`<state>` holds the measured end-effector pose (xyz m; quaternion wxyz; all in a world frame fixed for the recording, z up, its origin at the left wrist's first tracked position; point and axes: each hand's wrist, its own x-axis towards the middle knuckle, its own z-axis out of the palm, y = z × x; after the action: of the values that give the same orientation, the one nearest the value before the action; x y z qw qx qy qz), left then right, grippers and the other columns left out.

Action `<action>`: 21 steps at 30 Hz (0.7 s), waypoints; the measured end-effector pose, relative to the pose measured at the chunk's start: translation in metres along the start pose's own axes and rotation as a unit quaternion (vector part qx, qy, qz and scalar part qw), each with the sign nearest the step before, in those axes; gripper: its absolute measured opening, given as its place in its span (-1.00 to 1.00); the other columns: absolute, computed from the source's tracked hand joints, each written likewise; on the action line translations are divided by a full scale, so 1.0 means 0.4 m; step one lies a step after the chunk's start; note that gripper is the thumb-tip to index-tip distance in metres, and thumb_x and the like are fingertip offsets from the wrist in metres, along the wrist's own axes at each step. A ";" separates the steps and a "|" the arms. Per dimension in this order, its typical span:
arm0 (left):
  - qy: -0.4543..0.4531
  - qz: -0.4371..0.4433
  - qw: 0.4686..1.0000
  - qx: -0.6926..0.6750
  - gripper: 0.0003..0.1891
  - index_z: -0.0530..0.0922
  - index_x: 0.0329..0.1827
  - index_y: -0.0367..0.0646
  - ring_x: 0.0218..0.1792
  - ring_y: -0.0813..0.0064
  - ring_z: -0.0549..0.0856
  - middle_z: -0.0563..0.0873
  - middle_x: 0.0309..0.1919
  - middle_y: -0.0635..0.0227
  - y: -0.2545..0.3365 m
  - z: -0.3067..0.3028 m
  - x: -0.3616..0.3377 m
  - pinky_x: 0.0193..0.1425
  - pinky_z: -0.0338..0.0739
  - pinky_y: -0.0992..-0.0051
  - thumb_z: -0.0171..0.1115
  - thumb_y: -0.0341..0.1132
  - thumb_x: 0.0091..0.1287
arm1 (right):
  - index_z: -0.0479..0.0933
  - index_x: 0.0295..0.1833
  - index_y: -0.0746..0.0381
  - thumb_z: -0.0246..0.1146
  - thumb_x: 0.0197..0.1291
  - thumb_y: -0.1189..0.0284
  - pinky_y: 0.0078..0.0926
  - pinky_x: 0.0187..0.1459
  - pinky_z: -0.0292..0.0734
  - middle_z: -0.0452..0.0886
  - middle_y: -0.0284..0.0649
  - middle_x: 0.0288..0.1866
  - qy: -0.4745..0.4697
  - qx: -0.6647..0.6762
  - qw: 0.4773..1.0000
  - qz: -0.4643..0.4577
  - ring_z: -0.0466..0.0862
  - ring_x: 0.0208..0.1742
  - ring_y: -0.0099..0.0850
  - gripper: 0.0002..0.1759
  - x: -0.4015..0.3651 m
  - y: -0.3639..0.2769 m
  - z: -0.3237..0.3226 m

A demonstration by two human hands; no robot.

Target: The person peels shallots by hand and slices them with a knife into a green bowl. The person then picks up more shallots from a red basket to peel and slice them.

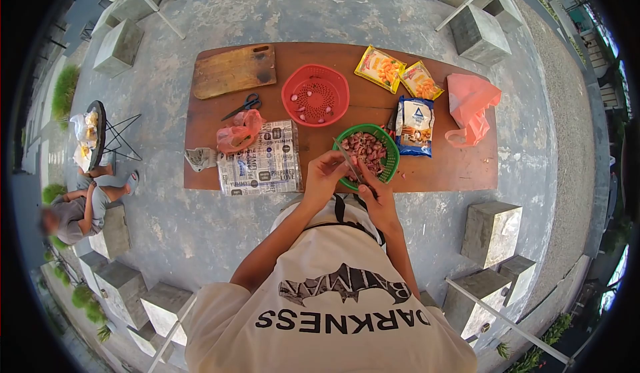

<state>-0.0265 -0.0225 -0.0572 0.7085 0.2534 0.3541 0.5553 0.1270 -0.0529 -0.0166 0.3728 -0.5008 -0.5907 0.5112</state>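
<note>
My left hand (325, 174) is closed, its fingertips pinched together over the near left rim of a green basket (394, 167). Whatever sits between those fingers is too small to make out. My right hand (378, 198) is closed round a small knife (345, 154), whose thin blade slants up and left past the left fingertips. Reddish-purple shallots (368, 148) and loose skins fill the green basket under both hands. Beyond it, a red basket (315, 74) contains several pale, pinkish shallots.
On the brown table (427, 173) lie a cutting board (235, 71), scissors (243, 106), a printed sheet (260, 163), a pink plastic bag (240, 132), yellow packets (380, 68), a blue-white packet (415, 126) and another pink bag (472, 106). A person (87, 203) sits at far left.
</note>
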 end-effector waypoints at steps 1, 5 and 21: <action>-0.013 0.012 1.000 0.010 -0.86 0.56 -0.10 -0.30 -0.14 0.54 0.68 0.70 -0.18 0.31 0.003 0.000 -0.003 0.02 0.58 0.50 0.21 -0.52 0.30 | 0.28 0.39 0.28 0.10 0.31 0.45 -0.50 0.20 0.33 0.57 -0.03 0.16 -0.003 -0.012 1.000 0.010 0.52 0.13 -0.45 -0.46 0.000 -0.003 -0.001; -0.029 0.024 0.998 0.053 -0.81 0.56 -0.07 -0.31 -0.15 0.51 0.70 0.72 -0.18 0.28 0.019 0.000 -0.012 0.05 0.59 0.49 0.22 -0.57 0.27 | 0.28 0.38 0.30 0.09 0.31 0.47 -0.49 0.22 0.32 0.57 -0.02 0.16 0.008 -0.022 1.000 -0.013 0.53 0.15 -0.42 -0.48 -0.001 -0.002 0.010; -0.059 0.013 0.998 -0.025 -0.80 0.54 -0.02 -0.34 -0.15 0.48 0.69 0.70 -0.15 0.23 0.005 -0.023 -0.002 0.00 0.63 0.43 0.19 -0.55 0.30 | 0.27 0.41 0.27 0.06 0.38 0.37 -0.52 0.23 0.30 0.53 -0.19 0.22 0.018 0.200 0.961 0.188 0.48 0.15 -0.48 -0.48 -0.026 0.006 0.031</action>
<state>-0.0351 -0.0230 -0.0613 0.7273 0.2723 0.2943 0.5570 0.1181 -0.0659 -0.0207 0.3733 -0.5269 -0.3649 0.6707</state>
